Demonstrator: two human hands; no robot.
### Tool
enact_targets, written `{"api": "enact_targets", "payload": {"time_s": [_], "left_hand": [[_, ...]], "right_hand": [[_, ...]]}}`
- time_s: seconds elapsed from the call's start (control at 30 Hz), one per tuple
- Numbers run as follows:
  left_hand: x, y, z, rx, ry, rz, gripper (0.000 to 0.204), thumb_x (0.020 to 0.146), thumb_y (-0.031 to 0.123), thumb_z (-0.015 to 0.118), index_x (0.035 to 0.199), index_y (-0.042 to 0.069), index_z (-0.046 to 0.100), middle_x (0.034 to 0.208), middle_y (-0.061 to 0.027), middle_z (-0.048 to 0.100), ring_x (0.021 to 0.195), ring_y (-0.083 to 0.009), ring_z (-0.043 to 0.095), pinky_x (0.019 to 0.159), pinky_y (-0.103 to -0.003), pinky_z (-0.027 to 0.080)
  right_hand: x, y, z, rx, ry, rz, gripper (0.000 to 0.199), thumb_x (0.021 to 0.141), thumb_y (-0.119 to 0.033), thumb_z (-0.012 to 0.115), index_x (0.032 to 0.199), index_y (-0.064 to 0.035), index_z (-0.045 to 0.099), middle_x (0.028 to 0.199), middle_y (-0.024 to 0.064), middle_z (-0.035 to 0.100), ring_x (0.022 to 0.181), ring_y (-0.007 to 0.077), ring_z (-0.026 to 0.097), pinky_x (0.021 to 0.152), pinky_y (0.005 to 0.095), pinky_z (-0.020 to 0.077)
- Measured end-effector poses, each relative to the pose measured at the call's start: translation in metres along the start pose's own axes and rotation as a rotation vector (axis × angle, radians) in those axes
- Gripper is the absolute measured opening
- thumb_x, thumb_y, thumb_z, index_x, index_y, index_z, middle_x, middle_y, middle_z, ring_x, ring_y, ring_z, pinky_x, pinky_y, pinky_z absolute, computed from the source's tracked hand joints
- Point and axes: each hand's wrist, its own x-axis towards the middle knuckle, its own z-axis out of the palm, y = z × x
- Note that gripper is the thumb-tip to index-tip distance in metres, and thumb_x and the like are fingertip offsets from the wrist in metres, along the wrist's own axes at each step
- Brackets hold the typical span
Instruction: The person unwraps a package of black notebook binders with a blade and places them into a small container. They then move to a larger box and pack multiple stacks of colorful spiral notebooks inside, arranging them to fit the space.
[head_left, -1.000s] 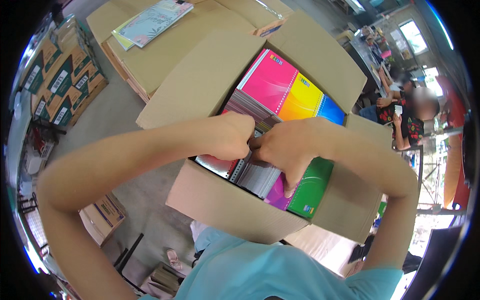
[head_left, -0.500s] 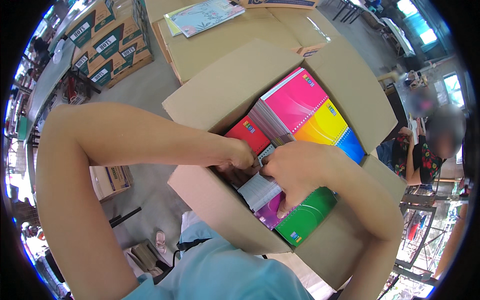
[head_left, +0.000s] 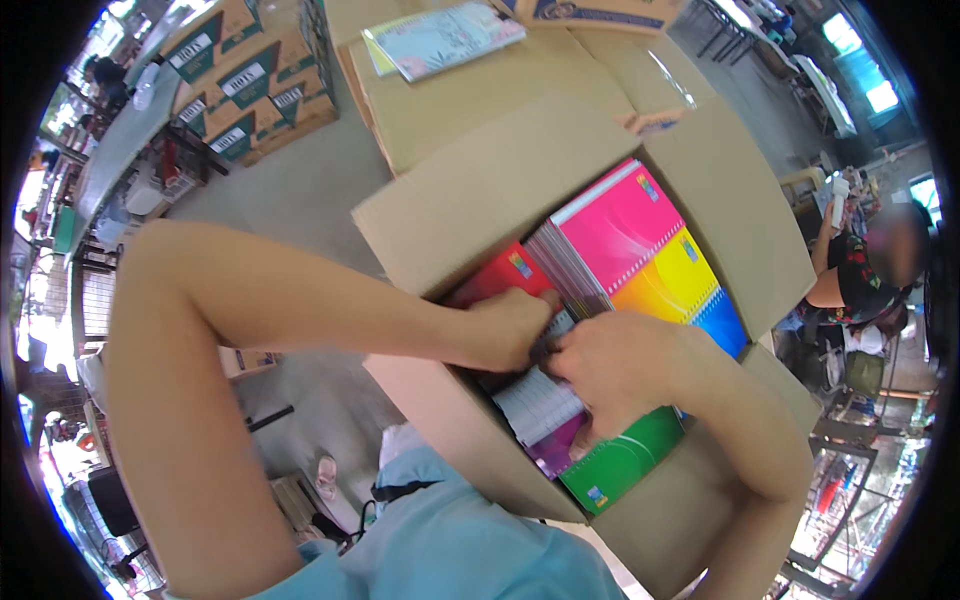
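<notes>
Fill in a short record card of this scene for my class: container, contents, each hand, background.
Container: open cardboard box
Contents: pink notebook, yellow notebook, blue notebook, red notebook, purple notebook, green notebook
Left hand: in front of part of the red notebook; grip hidden
Right hand: in front of part of the purple notebook; grip hidden
Background: pale floral notebook on a large carton; another person at right
</notes>
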Motion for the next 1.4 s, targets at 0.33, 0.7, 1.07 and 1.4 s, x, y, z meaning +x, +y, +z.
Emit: {"api": "enact_targets", "payload": {"time_s": [0.33,0.7,1.07,1.4], "left_hand": [[0.012,0.006,0.001,0.088,-0.173,0.078,0.024,0.078,0.012,0.067,0.1,0.006,0.072,0.094,-0.0193,0.072,0.092,-0.0336,0.071,0.076,-0.045,0.055],[-0.002,0.022,-0.014,-1.24,-0.709,-0.06,0.073,0.097,0.061,0.042,0.142,0.004,0.044,0.147,-0.0194,0.046,0.131,-0.0323,0.05,0.109,-0.052,0.041],[-0.021,0.053,-0.012,-1.044,-0.604,-0.207,0.066,0.09,0.041,0.067,0.139,0.002,0.047,0.134,-0.0158,0.058,0.121,-0.0272,0.059,0.106,-0.043,0.046],[-0.075,0.023,-0.052,-1.342,-0.153,0.359,0.071,0.08,0.04,0.064,0.137,0.001,0.048,0.129,-0.0172,0.061,0.115,-0.0292,0.062,0.1,-0.044,0.051]], "right_hand": [[-0.005,-0.007,-0.008,-0.051,0.02,-0.018,0.076,0.064,-0.062,0.079,0.108,-0.0007,0.07,0.097,0.0194,0.071,0.094,0.0351,0.069,0.085,0.0439,0.0548],[-0.036,-0.016,0.016,-0.128,0.479,0.054,0.07,0.061,-0.047,0.085,0.111,-0.0043,0.061,0.115,0.0168,0.064,0.108,0.0353,0.063,0.089,0.0449,0.0523],[-0.186,-0.117,0.186,0.124,1.498,0.567,0.058,0.071,-0.036,0.084,0.115,-0.0032,0.067,0.118,0.0184,0.065,0.114,0.0377,0.063,0.096,0.0457,0.0509],[-0.185,-0.201,0.361,0.733,2.229,0.477,0.059,0.078,-0.043,0.082,0.107,0.0061,0.069,0.109,0.0205,0.07,0.111,0.0368,0.065,0.094,0.045,0.0525]]}}
